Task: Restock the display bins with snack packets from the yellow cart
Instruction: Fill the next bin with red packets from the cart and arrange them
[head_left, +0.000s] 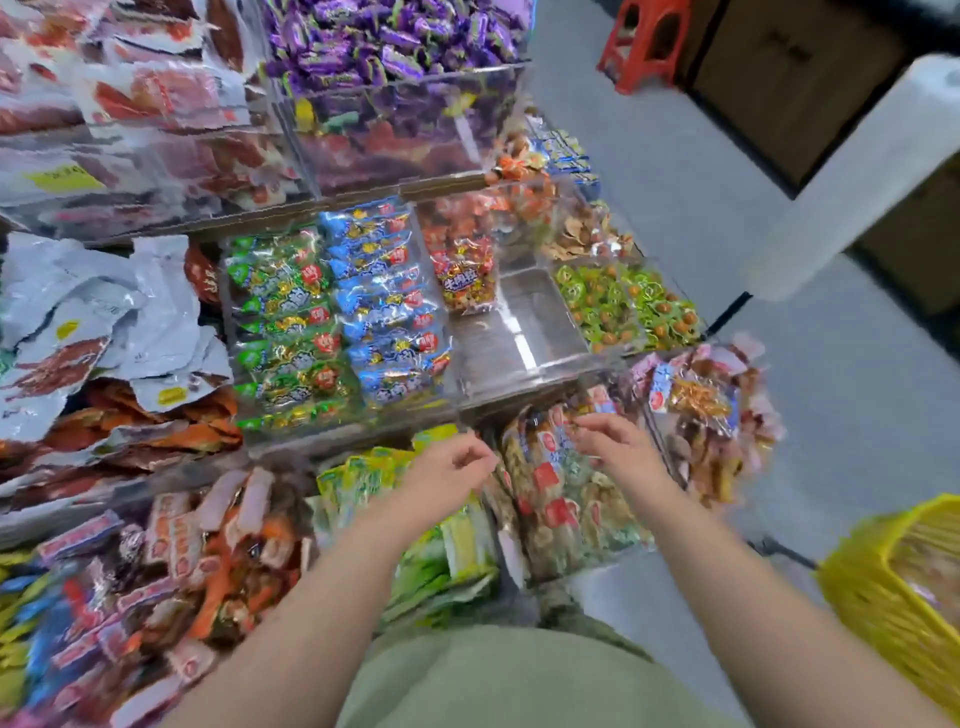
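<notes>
Nothing is held in the left grip (452, 467) or right grip (615, 447), both loosely released above shelved snack packets (558, 499); one clear bin (524, 338) is nearly bare, and blurred stock lies in the yellow cart (878, 582), so restocking is judged unfinished.

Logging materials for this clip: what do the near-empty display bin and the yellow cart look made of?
Near-empty display bin: clear, glossy rigid plastic, probably acrylic; see-through walls, bright glints. Yellow cart: likely moulded plastic, uniform yellow slats; blur hides the finish.
</notes>
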